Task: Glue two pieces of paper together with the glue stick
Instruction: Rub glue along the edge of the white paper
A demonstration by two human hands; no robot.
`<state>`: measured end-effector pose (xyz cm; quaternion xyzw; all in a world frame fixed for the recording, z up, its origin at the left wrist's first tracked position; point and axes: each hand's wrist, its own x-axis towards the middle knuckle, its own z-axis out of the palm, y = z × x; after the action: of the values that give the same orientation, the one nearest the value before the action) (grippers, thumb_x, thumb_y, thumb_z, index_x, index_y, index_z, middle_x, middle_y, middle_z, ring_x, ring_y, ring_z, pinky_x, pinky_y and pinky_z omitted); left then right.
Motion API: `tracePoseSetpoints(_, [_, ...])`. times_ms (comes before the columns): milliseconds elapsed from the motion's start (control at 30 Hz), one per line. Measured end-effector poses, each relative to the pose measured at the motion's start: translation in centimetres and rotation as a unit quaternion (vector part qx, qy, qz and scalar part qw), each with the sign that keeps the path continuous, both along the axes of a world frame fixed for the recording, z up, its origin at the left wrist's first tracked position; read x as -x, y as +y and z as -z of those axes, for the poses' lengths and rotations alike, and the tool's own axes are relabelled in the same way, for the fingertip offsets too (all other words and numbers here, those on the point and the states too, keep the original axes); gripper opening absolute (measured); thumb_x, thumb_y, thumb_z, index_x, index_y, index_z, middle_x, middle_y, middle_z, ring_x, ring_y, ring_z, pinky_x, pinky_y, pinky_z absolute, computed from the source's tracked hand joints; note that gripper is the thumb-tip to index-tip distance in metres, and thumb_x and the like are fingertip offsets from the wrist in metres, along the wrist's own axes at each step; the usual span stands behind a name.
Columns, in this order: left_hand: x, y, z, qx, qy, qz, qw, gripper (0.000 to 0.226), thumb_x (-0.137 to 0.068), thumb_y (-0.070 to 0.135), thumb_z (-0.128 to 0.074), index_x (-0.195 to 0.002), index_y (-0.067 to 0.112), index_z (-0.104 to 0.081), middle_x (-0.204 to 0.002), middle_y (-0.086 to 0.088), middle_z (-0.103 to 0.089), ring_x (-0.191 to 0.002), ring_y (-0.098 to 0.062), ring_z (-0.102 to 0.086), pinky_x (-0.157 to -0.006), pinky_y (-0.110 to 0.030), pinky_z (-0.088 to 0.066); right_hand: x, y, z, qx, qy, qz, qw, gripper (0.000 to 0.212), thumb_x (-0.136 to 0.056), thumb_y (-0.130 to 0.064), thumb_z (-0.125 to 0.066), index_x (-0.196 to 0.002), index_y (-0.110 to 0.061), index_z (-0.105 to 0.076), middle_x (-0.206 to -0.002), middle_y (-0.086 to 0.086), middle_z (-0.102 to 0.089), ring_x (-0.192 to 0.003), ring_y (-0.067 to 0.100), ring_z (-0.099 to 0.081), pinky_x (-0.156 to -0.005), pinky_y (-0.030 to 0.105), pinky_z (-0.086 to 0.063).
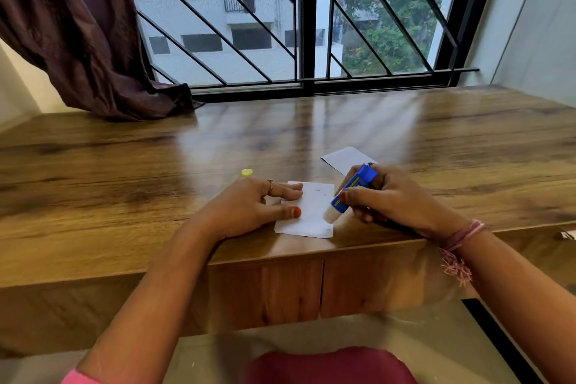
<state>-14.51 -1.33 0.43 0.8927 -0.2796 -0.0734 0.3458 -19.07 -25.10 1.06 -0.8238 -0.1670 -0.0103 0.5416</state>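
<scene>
1. Right hand [383, 196] grips the glue stick [352, 192] round its blue barrel, fingers curled, thumb on the near side. It is tilted, with the pale glue end down on the near right part of the near paper [307, 212].
2. Left hand [249, 206] lies flat on that paper's left edge, fingers straight and pressing, nothing grasped.
3. Handling, my estimate: the near paper is light and limp, so it would slide or buckle under the stick's drag unless pinned. Best held by flat pressure beside the stroke, not by a pinch.
4. The glue stick looks rigid and light; a grip at mid barrel gives control. The soft tip could smear or crumble if I press hard.
5. Second paper [346, 159] lies flat just beyond my right hand, apart from the near one. I would lift it by an edge or corner.
6. Yellow cap [247, 173] stands past my left hand; it may roll if knocked.
7. Table [124, 171] is glossy wood grain, likely slick under paper. Both sheets sit near its front edge.
8. Beyond: barred window [299, 15] giving daylight, dark curtain [71, 25] pooled on the far left of the table.
</scene>
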Motion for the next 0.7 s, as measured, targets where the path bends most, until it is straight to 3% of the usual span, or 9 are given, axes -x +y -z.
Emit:
tracePoseSetpoints(100, [0.17,-0.08,0.09,-0.009,-0.007,-0.012,1.0,0.037,-0.082,0.037,-0.068,-0.119,0.03,-0.064,-0.127,0.033,-0.049,-0.05,0.017,-0.044,-0.06,-0.007,-0.035,0.25,0.11,0.22,0.013,-0.015,-0.017,1.0,0.024,-0.078,-0.021,-0.063,-0.084,0.003,-0.063,-0.045,-0.002,-0.055,-0.042,0.008,-0.046,-0.045,0.014,-0.036])
tracePoseSetpoints(233, [0.03,-0.11,0.24,-0.004,-0.001,-0.018,1.0,0.036,-0.081,0.039,-0.068,-0.116,0.034,-0.065,-0.128,0.035,-0.049,-0.042,-0.002,-0.031,-0.053,-0.007,-0.034,0.32,-0.02,0.38,0.017,-0.02,-0.027,0.999,0.025,-0.076,-0.023,-0.063,-0.084,0.0,-0.064,-0.048,-0.002,-0.055,-0.045,0.01,-0.047,-0.046,0.018,-0.038])
tracePoseSetpoints(400, [0.1,-0.07,0.16,-0.002,0.005,-0.019,1.0,0.037,-0.081,0.038,-0.069,-0.117,0.034,-0.065,-0.128,0.035,-0.05,-0.045,-0.003,-0.03,-0.052,-0.007,-0.034,-0.37,-0.21,0.52,0.015,-0.027,-0.005,1.0,0.015,-0.086,-0.011,-0.065,-0.089,0.003,-0.064,-0.047,-0.005,-0.056,-0.041,0.005,-0.046,-0.045,0.013,-0.036])
tracePoseSetpoints(567, [0.19,-0.09,0.03,-0.002,0.015,-0.021,1.0,0.035,-0.079,0.04,-0.069,-0.114,0.037,-0.064,-0.123,0.04,-0.049,-0.056,-0.009,-0.033,-0.055,-0.007,-0.036,-0.22,-0.21,0.54,0.019,-0.025,-0.023,0.999,0.025,-0.077,-0.025,-0.063,-0.086,-0.002,-0.065,-0.05,-0.003,-0.057,-0.045,0.007,-0.048,-0.046,0.016,-0.037])
tracePoseSetpoints(700, [0.3,-0.19,-0.05,-0.005,0.014,-0.023,1.0,0.034,-0.08,0.039,-0.069,-0.114,0.037,-0.065,-0.125,0.038,-0.05,-0.051,-0.004,-0.031,-0.06,-0.013,-0.038,-0.43,-0.3,0.62,0.035,-0.032,-0.01,0.999,0.016,-0.085,-0.018,-0.066,-0.09,-0.003,-0.065,-0.05,-0.006,-0.059,-0.045,0.006,-0.05,-0.048,0.017,-0.038])
